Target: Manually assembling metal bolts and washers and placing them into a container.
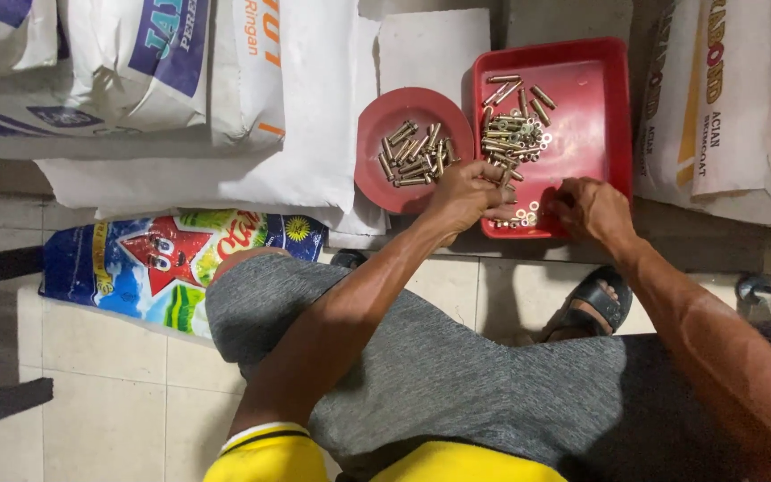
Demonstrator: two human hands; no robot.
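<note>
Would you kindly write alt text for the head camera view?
Seen from above, a seated person's left hand and right hand pick at bolts and washers in a red tray. A round red dish of bolts sits beside it, among white sacks.

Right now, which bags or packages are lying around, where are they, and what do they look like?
White sacks: top left, stacked, blue and orange print.
Colourful bag: floor, left of the knee, blue with a red star.
White sacks on the right: top right, brown print.
</note>
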